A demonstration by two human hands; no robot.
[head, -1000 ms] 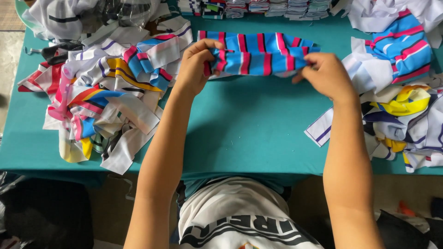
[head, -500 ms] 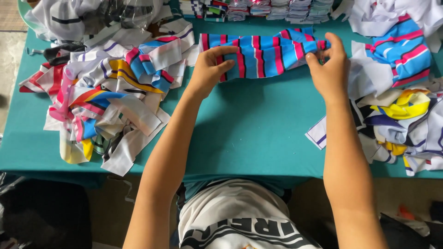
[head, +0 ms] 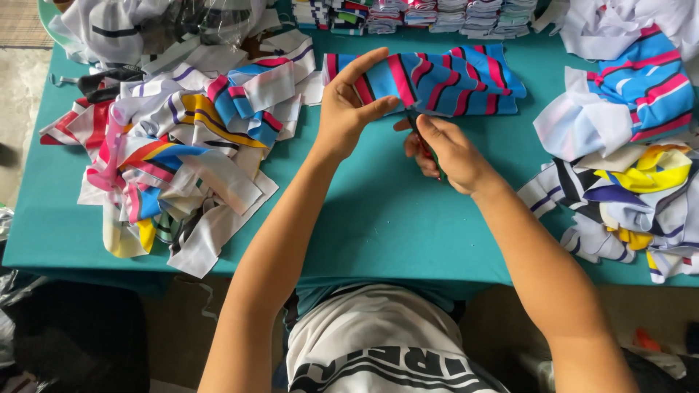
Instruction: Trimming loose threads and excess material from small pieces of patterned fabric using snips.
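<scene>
A small garment workshop is showing itself here: striped fabric offcuts (head: pixel 175 145) are piling across a teal-covered worktable (head: pixel 364 225), folded stacks (head: pixel 429 14) lining its far edge.

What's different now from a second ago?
The right hand let go of the striped cloth's right end and moved in to its lower middle edge, now gripping a thin tool, likely scissors. The left hand still holds the cloth. The side piles haven't moved.

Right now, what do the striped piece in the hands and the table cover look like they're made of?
Striped piece: soft knit-looking fabric, blue with pink and black stripes; it folds and ripples limply under the left hand.
Table cover: teal cloth, matte, probably woven; it lies flat and drapes over the table edge.
</scene>
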